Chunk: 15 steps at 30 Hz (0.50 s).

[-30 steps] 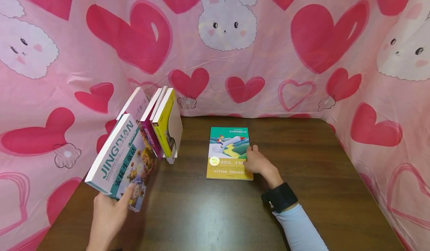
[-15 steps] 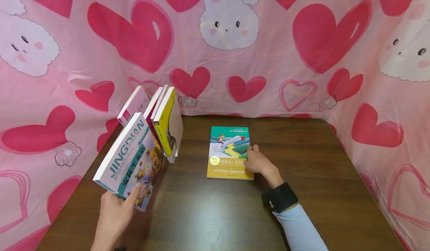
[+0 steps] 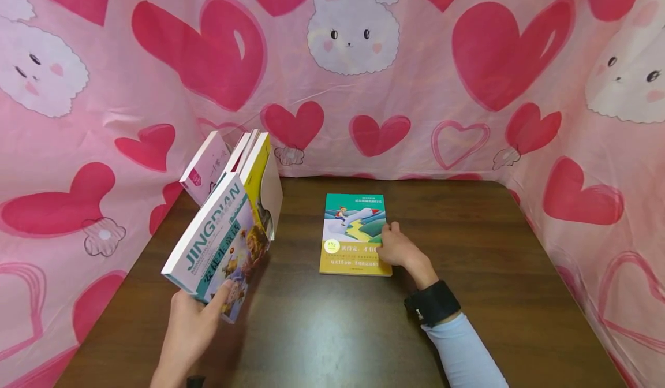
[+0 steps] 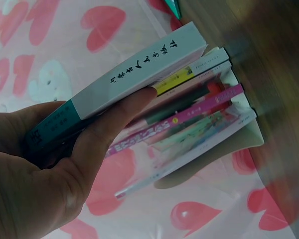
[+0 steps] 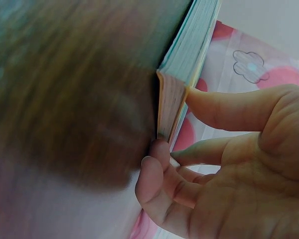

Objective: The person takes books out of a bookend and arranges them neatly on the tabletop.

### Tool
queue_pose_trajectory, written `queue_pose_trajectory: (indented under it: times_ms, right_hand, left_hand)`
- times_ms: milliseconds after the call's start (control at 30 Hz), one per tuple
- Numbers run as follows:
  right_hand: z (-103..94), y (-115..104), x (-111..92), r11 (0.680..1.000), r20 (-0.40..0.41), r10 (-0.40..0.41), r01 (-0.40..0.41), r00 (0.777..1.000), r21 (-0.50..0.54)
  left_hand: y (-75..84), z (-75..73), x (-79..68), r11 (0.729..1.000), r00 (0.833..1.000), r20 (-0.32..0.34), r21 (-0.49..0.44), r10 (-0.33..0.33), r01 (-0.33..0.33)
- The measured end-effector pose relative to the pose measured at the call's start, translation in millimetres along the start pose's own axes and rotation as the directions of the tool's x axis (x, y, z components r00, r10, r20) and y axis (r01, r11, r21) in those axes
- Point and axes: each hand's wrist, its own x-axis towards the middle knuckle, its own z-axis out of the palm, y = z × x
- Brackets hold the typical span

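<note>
In the head view my left hand [image 3: 188, 327] grips a thick book [image 3: 224, 255] with a white and teal cover lettered JINGDIAN, thumb on its front. The book is tilted, its top leaning left, and overlaps the row of books behind it. The left wrist view shows its white and teal spine [image 4: 132, 74] between thumb and fingers. My right hand [image 3: 402, 250] pinches the right edge of a thinner green and yellow book [image 3: 353, 220] lying face up on the table. In the right wrist view the thumb meets the cover's edge [image 5: 182, 92], with curled fingers at the lower corner.
A white book holder [image 3: 274, 194] at the back left keeps several books upright, among them a yellow book [image 3: 253, 171] and a pink book [image 3: 206, 165] leaning outward. The dark wooden table [image 3: 322, 330] meets a pink heart-print cloth [image 3: 431, 82] at the back and sides.
My left hand has carried the thick book rightward, so it now covers more of the upright books. The right hand and the flat book have stayed in place.
</note>
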Motion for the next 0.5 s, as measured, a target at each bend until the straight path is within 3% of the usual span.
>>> queue_pose_trajectory:
  times_ms: [500]
  right_hand:
    - [0.3, 0.8, 3.6, 1.000, 0.012, 0.002, -0.002, 1.000, -0.022]
  left_hand:
    - [2.0, 14.5, 5.9, 0.999, 0.996, 0.084, -0.042, -0.004, 0.007]
